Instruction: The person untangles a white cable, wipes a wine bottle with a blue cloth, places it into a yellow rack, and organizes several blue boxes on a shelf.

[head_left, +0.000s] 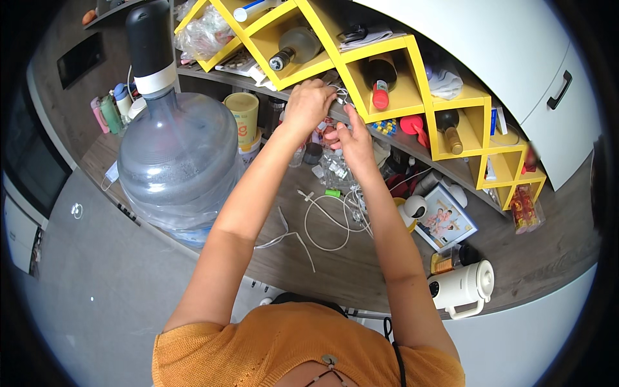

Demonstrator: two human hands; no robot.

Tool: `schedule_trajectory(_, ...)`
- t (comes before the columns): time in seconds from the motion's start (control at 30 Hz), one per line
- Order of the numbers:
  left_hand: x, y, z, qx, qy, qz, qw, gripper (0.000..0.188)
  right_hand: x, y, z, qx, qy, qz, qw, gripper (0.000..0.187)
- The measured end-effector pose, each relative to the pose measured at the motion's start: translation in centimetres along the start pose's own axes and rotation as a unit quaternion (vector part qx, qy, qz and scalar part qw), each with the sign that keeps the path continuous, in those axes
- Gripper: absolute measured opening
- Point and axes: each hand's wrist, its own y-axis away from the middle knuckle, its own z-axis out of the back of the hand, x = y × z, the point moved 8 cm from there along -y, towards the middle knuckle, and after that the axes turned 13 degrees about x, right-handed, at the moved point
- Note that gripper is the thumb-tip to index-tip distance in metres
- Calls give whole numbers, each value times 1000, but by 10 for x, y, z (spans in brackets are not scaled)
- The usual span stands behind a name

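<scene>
My left hand (308, 106) reaches to the front edge of the grey shelf board, below the yellow diamond-shaped rack (335, 55). Its fingers are curled, and a looped white cable (342, 95) shows at their tips. Just to the right and lower, my right hand (353, 145) has its index finger stretched toward that cable, with the thumb apart and nothing visible in its grasp. Beneath the hands lies a heap of clear plastic pieces (336, 169). A small green cylinder (333, 193) and a coiled white cord (316, 242) are on the wooden counter nearer me.
A large water bottle (177, 148) with a black-topped pump (149, 45) stands at left, beside a yellow tub (243, 119). Glass bottles (380, 80) lie in the rack. At right are a framed picture (445, 219), a white camera (414, 208) and a cream kettle (461, 287).
</scene>
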Motion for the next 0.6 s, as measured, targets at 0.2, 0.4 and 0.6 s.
schedule_trajectory(0.2,-10,-3,-9,3,-22,-27,999,12,12,17,2,-9,17,36,999,47)
schedule_trajectory(0.4,-16,47,22,-124,51,-46,990,11,4,64,3,39,31,52,997,32)
schedule_trajectory(0.6,-4,147,-2,-12,107,25,994,10,-64,143,-4,100,15,-93,990,24)
